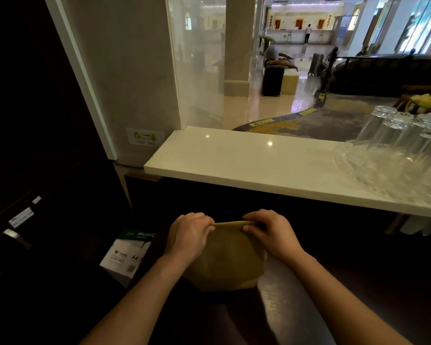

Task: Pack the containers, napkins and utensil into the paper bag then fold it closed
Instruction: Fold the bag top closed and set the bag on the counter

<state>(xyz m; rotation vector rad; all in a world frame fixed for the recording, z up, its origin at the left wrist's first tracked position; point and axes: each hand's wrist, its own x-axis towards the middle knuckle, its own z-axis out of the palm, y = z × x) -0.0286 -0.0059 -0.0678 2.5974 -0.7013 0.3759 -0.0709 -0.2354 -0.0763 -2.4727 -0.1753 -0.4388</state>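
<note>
A brown paper bag (228, 260) stands on a dark wooden surface in front of me, bulging at its sides. Its top edge is rolled over into a narrow fold. My left hand (188, 234) pinches the left end of that fold, and my right hand (271, 231) pinches the right end. Both thumbs press on the near side of the roll. The containers, napkins and utensil are out of sight; the bag's inside is hidden.
A white box of A4 paper (127, 255) lies left of the bag. A raised pale stone counter (246, 160) runs behind it, with several upturned clear glasses (398, 143) on a glass tray at its right end. Dark cabinetry fills the left.
</note>
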